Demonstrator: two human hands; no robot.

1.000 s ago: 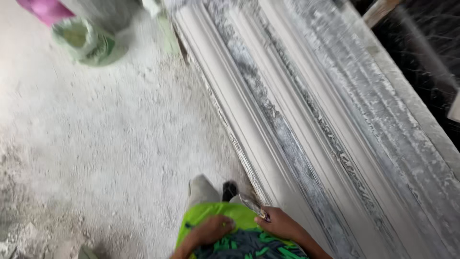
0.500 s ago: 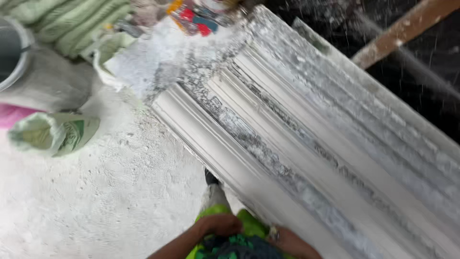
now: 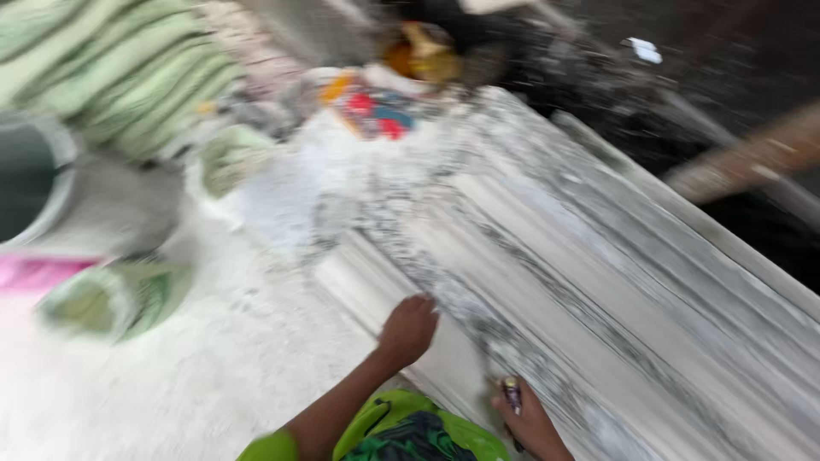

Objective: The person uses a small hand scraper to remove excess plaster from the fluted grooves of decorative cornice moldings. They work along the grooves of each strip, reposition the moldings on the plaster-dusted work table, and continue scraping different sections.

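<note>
Right grip: right hand (image 3: 531, 420) is closed around a small slim tool (image 3: 512, 395), dark with a pale tip; motion blur hides what kind of tool it is. It sits at the near edge of the moulding.
Left grip: left hand (image 3: 409, 328) holds nothing; its fingers curl down and press on the near face of the moulding, slightly farther along than the right hand.
Work piece: long white plaster cornice moulding (image 3: 615, 299), with stepped ridges and grey streaks, runs diagonally from the lower right toward the upper middle; both hands touch its near side.
Clothing: bright green patterned garment (image 3: 410, 431) fills the bottom edge between the two arms.
Floor: floor (image 3: 171, 384), coated in white plaster dust, spreads to the left of the moulding.
Left side: green sack (image 3: 111, 299) lies open on the floor, with a pink thing (image 3: 43, 275) just beside it and a grey round bucket (image 3: 34, 179) behind.
Far left: pile of pale green sacks (image 3: 111, 68) is stacked behind the bucket.
Far end: heap of loose white powder (image 3: 290, 188) lies near the moulding's end, with coloured packaging (image 3: 376, 111) beyond it, too blurred to identify.
Risk: judging by the loose dust on the ridges, the pressing left hand could slide, and the tool could then gouge or chip a thin plaster edge.
Risk, view: the blur suggests fast head movement, so the tool tip may be placed inaccurately.
</note>
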